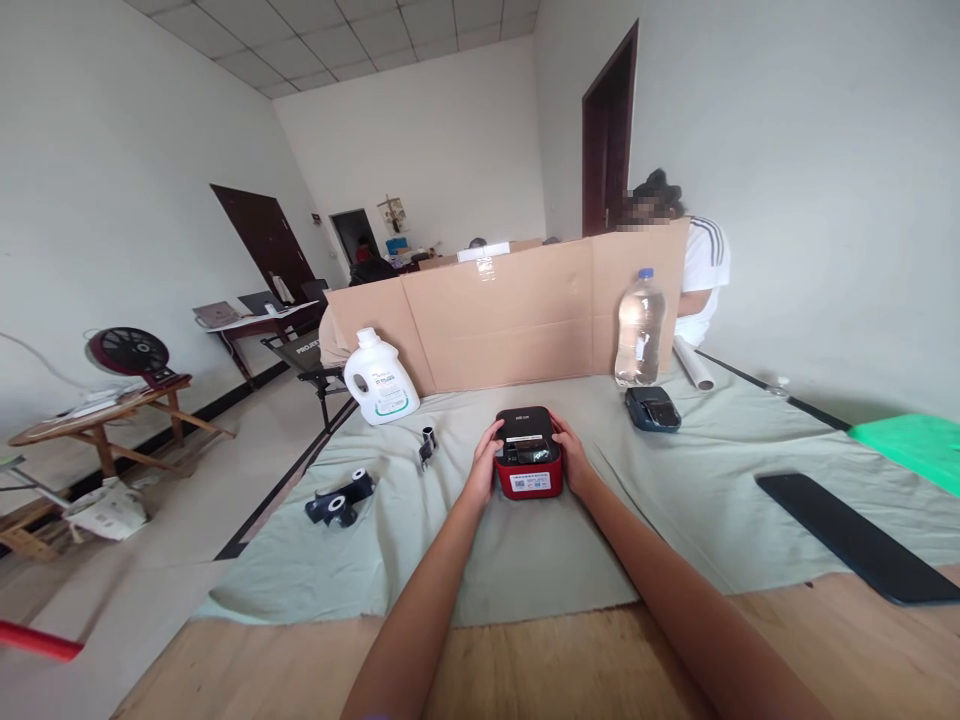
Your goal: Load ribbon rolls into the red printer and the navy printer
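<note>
Behind hands [484,462] [574,460], printer [527,452] sides hidden.

white detergent jug [379,381], clear water bottle [639,330], cardboard screen [510,310], black tape cartridge [340,498], dark blue device [652,409], green cloth [525,540]

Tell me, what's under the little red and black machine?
The red and black machine, held between the left hand and right hand, sits on a pale green cloth. The table beneath it is covered there.
</note>
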Demonstrator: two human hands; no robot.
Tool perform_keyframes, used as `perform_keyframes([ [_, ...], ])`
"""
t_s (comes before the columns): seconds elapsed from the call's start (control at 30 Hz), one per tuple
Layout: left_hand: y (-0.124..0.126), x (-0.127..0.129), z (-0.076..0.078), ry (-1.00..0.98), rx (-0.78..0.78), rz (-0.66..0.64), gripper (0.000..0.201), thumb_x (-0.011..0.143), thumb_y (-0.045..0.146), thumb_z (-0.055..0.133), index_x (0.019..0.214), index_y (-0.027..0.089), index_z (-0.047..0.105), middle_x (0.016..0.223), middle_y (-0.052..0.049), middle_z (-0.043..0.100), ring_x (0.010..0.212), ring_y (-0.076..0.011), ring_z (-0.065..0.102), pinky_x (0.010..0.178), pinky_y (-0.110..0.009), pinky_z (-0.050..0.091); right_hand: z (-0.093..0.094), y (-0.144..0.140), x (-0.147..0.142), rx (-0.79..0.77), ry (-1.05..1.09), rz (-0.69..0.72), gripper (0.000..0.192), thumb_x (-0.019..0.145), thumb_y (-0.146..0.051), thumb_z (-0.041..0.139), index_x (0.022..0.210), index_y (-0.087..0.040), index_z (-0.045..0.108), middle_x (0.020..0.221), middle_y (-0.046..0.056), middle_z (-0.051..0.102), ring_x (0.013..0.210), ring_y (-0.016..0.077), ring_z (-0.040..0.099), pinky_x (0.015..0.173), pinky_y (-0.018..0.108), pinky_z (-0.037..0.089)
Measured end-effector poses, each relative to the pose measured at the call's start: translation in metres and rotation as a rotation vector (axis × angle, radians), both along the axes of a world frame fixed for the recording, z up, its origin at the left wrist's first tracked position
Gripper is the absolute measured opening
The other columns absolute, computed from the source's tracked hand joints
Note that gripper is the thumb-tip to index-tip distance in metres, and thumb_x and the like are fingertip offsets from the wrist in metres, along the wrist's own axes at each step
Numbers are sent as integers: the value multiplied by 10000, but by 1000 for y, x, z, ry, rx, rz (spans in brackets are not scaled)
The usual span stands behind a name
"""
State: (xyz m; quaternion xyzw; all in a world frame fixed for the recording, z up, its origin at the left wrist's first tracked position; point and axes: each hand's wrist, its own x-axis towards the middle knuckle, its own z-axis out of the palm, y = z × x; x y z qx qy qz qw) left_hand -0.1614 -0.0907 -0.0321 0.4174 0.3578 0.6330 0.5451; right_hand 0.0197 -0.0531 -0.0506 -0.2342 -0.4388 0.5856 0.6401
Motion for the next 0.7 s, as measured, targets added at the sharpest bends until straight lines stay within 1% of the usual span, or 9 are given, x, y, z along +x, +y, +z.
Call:
perform_keyframes([
  [0.13, 0, 0, 1, -3, -4, 9, 546, 734, 292, 664, 1279, 257, 665, 1468, -52, 570, 1382, -287, 494, 1146, -401, 390, 0, 1, -1, -2, 10, -10, 545, 703, -263, 618, 1243, -297, 684, 1335, -7, 685, 1340, 280, 543, 1169, 457, 375],
  [0.4, 0, 0, 0, 5, 9, 10, 533, 734, 293, 668, 1266, 264, 675, 1464, -51, 574, 1362, -288, 513, 1135, -402, 403, 0, 1, 0, -3, 5, 4, 556, 705, -281, 627, 1258, -301, 679, 1375, -7, 660, 1366, 278, 522, 1186, 464, 355],
  [0.53, 0, 0, 0, 26, 9, 9, 531, 745, 287, 653, 1275, 262, 672, 1470, -47, 568, 1374, -292, 501, 1145, -406, 393, -2, 1, 1, 4, 22, 13, 533, 724, -291, 644, 1254, -309, 685, 1385, -12, 654, 1378, 271, 513, 1196, 456, 345],
  [0.7, -2, -1, 1, 30, 15, 8, 518, 762, 300, 659, 1279, 269, 672, 1464, -47, 574, 1388, -296, 488, 1156, -414, 381, -5, 0, 1, 8, 8, -15, 486, 763, -327, 668, 1248, -309, 688, 1386, -7, 653, 1383, 276, 507, 1204, 470, 338],
])
